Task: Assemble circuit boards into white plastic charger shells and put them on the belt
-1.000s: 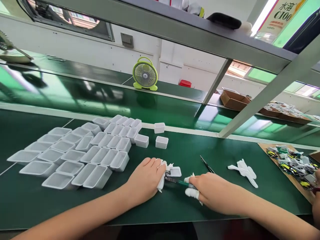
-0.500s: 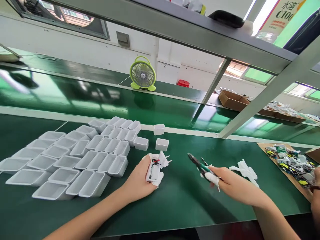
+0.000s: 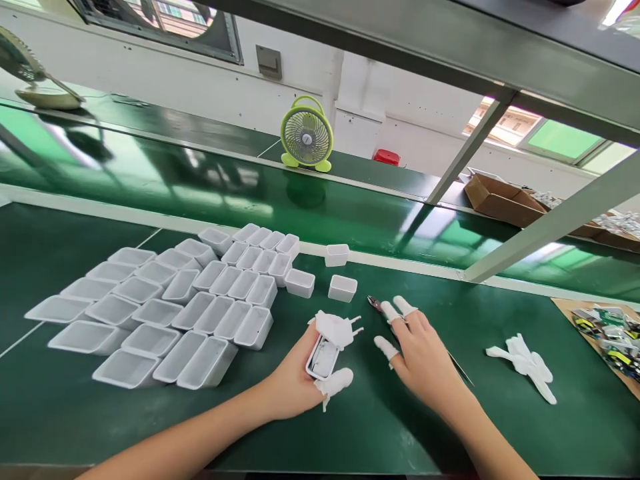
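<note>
My left hand [image 3: 290, 387] is wrapped round a small white plastic case [image 3: 323, 361], its open side facing up. White finger cots cover some of its fingertips, and two pale prongs stick out beside the case at upper right. My right hand [image 3: 425, 353], also in white finger cots, is spread palm down over the pliers [image 3: 375, 304], which lie mostly hidden beneath it. A thin pointed metal tool [image 3: 461, 371] shows past the hand's right side. Whether the right fingers touch the pliers is hard to see.
Many white open cases [image 3: 215, 313] stand in rows at left, with two single ones [image 3: 343, 289] near the middle. White scraps of material [image 3: 525, 363] lie at right, beside cardboard holding circuit boards [image 3: 610, 333]. A green fan [image 3: 307, 137] stands behind; a metal post [image 3: 550, 217] slants at right.
My right hand has put the pliers down on the table and opened. My left hand still holds the case, now turned a little. The view has shifted left.
</note>
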Demonstrator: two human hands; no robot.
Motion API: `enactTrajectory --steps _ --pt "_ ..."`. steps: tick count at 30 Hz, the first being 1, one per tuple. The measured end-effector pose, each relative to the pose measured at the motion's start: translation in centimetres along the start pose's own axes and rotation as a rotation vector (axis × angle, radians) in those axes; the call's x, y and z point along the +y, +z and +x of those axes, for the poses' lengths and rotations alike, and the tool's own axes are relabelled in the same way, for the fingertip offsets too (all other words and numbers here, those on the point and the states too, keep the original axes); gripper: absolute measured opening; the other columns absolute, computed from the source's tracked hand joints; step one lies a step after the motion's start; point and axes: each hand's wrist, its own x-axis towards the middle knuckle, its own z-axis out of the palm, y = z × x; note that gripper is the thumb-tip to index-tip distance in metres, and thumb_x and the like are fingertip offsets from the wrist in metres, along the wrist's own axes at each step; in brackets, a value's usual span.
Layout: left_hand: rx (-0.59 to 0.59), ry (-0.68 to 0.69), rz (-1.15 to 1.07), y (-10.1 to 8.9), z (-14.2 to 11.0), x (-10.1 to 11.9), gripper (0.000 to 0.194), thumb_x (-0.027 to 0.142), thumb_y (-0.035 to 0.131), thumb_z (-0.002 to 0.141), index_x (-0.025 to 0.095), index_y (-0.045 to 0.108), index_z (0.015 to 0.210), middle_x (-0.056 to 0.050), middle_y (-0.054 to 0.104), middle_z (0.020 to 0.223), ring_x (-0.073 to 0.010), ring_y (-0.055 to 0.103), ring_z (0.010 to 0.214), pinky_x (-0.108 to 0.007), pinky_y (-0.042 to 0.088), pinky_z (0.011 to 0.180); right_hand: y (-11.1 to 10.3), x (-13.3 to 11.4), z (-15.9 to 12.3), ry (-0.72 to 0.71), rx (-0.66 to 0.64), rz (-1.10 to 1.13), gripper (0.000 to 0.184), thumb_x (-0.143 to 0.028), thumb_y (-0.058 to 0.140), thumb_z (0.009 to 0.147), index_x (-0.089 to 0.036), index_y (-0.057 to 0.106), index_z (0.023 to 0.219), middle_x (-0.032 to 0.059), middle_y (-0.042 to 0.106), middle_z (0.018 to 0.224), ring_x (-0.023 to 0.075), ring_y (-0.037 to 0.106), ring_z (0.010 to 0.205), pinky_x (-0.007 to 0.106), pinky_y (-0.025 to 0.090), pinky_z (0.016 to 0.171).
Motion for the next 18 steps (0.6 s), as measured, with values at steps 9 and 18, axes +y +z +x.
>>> enactTrajectory --steps 9,18 --pt "-0.286 0.147 0.043 0.4 -0.6 0.2 0.066 0.020 0.071 0.078 0.025 0.046 0.139 -0.017 0.047 0.143 -0.0384 0.037 0.145 -0.065 0.033 0.118 3.0 -2.7 -1.2 -0.419 -0.106 1.115 0.041 -0.034 0.071 0.089 -0.023 0.061 0.127 0.0094 0.067 0.116 0.0210 0.063 0.098 0.036 0.055 0.092" --pt "-0.166 -0.098 -0.395 0.3 -1.0 -2.7 0.120 0.060 0.090 0.062 0.033 0.021 0.157 -0.019 0.043 0.151 -0.0406 0.056 0.129 -0.056 0.052 0.101 4.5 -2.4 -1.1 -0.236 -0.110 1.073 0.044 -0.052 0.084 0.071 -0.022 0.053 0.078 -0.0020 0.050 0.079 0.0150 0.044 0.072 0.029 0.045 0.067"
